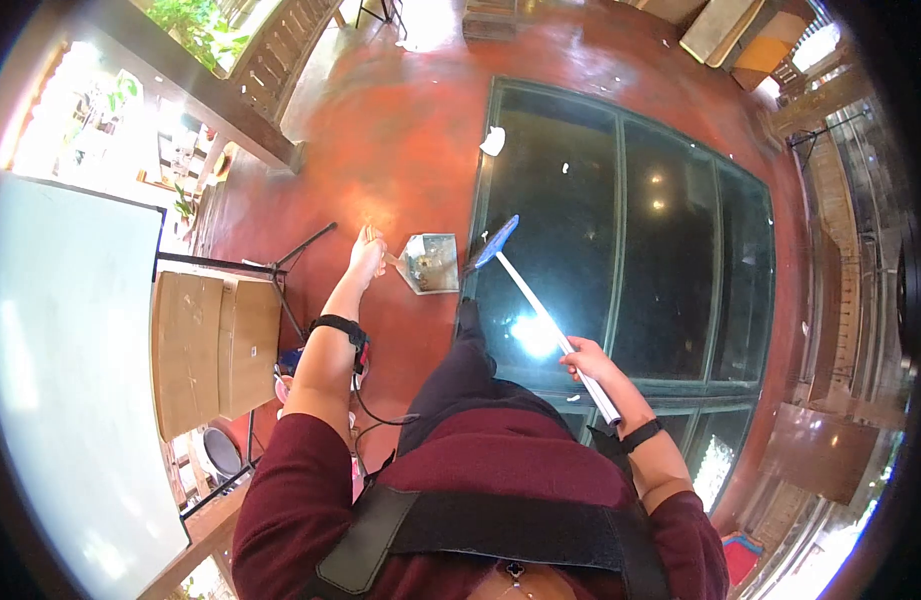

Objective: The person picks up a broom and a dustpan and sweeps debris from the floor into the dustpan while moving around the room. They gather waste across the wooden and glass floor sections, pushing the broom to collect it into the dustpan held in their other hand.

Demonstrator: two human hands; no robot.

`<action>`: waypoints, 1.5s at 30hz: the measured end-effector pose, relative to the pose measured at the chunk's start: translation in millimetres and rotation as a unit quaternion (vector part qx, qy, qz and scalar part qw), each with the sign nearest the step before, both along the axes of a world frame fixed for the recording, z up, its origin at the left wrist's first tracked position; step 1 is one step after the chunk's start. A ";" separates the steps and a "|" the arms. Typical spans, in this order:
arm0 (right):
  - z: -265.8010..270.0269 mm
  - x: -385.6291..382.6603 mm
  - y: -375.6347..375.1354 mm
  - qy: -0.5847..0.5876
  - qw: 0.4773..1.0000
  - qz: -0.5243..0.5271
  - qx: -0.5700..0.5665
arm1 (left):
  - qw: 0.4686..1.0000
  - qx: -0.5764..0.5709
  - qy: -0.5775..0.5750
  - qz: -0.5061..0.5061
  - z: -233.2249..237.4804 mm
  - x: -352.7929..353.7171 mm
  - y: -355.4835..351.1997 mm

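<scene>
While the dark glass panel (670,290) takes up much of the red floor (380,125), white scraps (493,141) lie about it, the largest at its left edge near the far corner; a whiteboard (70,350) stands well to the left of the panel, with the thin legs of a metal stand (305,245) reaching out towards the panel; two cardboard boxes (188,345) are also left of the panel, their insides hidden; a wooden pillar (230,105) rises beyond the panel's far left side; just beside the panel's left edge is the open dustpan (435,265), holding a few small bits, too blurred to name; the left hand (368,252) has its fingers closed around the dustpan's handle; the right hand (586,360) grips the pale pole of a broom (528,290), which slants above the panel, its blue head near the panel's left edge, close to the dustpan.
</scene>
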State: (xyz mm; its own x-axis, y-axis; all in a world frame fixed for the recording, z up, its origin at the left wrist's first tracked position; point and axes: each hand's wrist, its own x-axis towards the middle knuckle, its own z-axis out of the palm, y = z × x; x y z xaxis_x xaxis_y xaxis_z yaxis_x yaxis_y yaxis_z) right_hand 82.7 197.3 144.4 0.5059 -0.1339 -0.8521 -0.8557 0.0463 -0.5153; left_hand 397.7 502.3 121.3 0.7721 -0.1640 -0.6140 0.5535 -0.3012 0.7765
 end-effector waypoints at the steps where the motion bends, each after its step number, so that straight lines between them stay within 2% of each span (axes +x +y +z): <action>1: 3.7 5.6 -1.5 0.003 1.000 0.007 -0.004 | 1.000 0.006 -0.001 0.001 -0.1 0.9 -0.4; 5: 4.3 22.0 -11.9 0.005 1.000 -0.003 -0.009 | 0.999 -0.028 0.028 0.000 -1.2 2.6 5.5; 7: 27.1 45.8 -12.7 0.017 1.000 0.000 -0.001 | 0.998 -0.040 0.055 -0.002 1.3 8.5 9.9; 13: 37.3 98.9 -27.5 0.036 0.996 0.077 -0.015 | 0.996 -0.042 0.079 -0.013 2.4 17.3 12.9; 19: 39.5 144.1 -26.3 0.050 0.993 0.103 -0.007 | 0.995 -0.089 0.047 0.016 1.4 23.7 14.9; 23: 41.6 174.2 -26.7 0.061 0.987 0.147 -0.035 | 0.994 -0.075 0.036 0.066 1.0 31.0 18.6; 27: 47.4 203.4 -26.6 0.074 0.982 0.168 -0.037 | 0.994 -0.054 0.056 0.075 4.8 40.6 29.4; 30: 44.8 219.9 -25.2 0.074 0.977 0.198 -0.044 | 0.994 -0.089 -0.017 0.059 -7.7 42.5 36.2; 31: 44.1 223.9 -26.2 0.072 0.974 0.209 -0.049 | 0.998 -0.051 0.024 0.028 -5.4 44.5 36.7; 34: 38.2 233.7 -27.5 0.077 0.976 0.201 -0.041 | 0.998 -0.063 0.014 0.019 -4.6 49.1 23.6; 35: 37.4 236.1 -28.4 0.081 0.974 0.208 -0.046 | 1.000 -0.027 0.013 -0.001 -6.9 50.4 16.6; 39: 30.1 249.5 -34.2 0.094 0.968 0.227 -0.041 | 0.999 -0.004 0.031 -0.030 -2.0 60.7 5.2; 42: 30.1 252.4 -35.5 0.110 0.964 0.235 -0.049 | 0.997 -0.008 0.054 -0.049 0.7 70.3 22.8; 43: 31.5 256.9 -33.7 0.112 0.963 0.238 -0.058 | 0.996 0.026 0.045 -0.068 9.7 68.7 25.2; 45: 26.5 254.4 -34.8 0.105 0.968 0.222 -0.050 | 0.994 0.006 0.032 -0.104 10.8 63.4 30.3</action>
